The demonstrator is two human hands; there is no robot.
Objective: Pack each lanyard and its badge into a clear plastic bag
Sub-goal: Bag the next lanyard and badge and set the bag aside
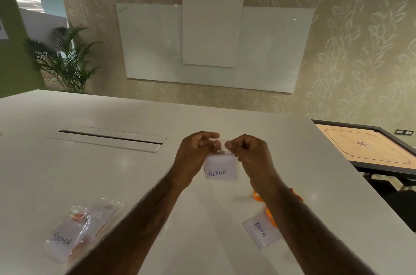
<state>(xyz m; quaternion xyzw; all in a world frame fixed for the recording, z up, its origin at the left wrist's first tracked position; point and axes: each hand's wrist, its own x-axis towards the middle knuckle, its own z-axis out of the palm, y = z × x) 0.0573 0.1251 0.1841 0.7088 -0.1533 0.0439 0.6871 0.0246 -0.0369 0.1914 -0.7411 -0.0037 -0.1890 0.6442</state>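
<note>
Both hands hold a clear plastic bag (221, 167) above the white table (112, 173). Inside it shows a white badge marked ALPHA, with a bit of orange lanyard near the top. My left hand (198, 148) pinches the bag's top edge on the left, and my right hand (247, 148) pinches the same edge on the right. A packed bag with a badge marked SIGMA (74, 229) lies at the near left. A badge marked BETA (262, 232) lies loose at the near right, its orange lanyard (269, 209) partly hidden under my right forearm.
A long metal cable hatch (108, 137) is set into the table at the left. A carrom board (369, 148) stands to the right of the table. Whiteboards hang on the far wall, and a potted plant (65, 60) stands at the back left.
</note>
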